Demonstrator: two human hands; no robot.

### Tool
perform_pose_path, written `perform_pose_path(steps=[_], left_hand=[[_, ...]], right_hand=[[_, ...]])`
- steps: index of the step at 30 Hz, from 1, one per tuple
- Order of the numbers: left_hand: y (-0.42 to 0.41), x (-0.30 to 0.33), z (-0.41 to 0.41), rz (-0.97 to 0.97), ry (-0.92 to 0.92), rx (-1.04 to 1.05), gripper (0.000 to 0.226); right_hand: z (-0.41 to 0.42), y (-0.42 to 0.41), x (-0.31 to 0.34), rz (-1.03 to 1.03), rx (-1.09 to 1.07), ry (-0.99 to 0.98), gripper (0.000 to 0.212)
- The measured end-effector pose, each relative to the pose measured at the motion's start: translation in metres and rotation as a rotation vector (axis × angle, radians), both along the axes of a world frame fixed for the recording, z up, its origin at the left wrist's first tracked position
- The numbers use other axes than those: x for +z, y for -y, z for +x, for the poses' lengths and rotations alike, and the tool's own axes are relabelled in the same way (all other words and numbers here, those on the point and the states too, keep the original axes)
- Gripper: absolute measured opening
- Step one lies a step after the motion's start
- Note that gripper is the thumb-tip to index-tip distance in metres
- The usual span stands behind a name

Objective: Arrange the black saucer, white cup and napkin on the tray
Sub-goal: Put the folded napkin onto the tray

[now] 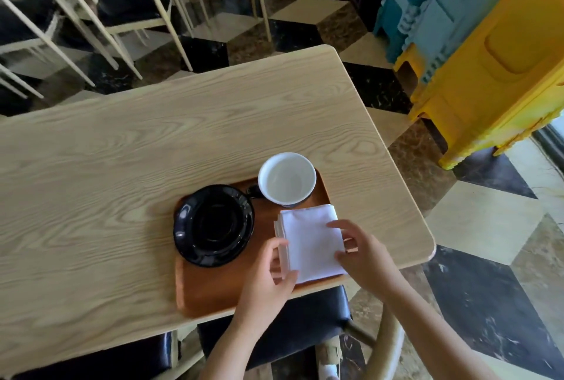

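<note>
Head view: both hands (268, 276) touch unmarked napkin (311, 242).

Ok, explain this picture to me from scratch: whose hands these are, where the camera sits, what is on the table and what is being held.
There is no machine here. A person wears one wide-angle camera on the head, looking forward and down, so you see their own bare hands.

On the light wooden table sits a brown tray. On the tray are a black saucer, a white cup that looks empty, standing beside the saucer rather than on it, and a folded white napkin.

The left hand and the right hand both touch the napkin's edges with spread fingers, seemingly straightening it. Nothing is lifted. Behind are chairs and stacked plastic stools.
</note>
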State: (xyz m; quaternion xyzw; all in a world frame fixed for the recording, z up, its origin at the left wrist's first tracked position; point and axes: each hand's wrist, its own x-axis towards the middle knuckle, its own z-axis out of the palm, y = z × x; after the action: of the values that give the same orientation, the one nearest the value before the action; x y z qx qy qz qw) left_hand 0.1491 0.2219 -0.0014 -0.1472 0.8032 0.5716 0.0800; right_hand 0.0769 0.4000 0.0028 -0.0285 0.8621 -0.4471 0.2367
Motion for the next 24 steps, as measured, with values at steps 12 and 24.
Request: perform_pose_path(steps=[12, 24], left_hand=[[0.001, -0.020, 0.013, -0.521, -0.127, -0.173, 0.050], [0.005, -0.024, 0.012, -0.844, -0.197, -0.342, 0.046]], right_hand=[[0.016, 0.012, -0.009, 0.413, 0.286, -0.370, 0.057], [0.026, 0.009, -0.020, 0.601, 0.434, -0.617, 0.047]])
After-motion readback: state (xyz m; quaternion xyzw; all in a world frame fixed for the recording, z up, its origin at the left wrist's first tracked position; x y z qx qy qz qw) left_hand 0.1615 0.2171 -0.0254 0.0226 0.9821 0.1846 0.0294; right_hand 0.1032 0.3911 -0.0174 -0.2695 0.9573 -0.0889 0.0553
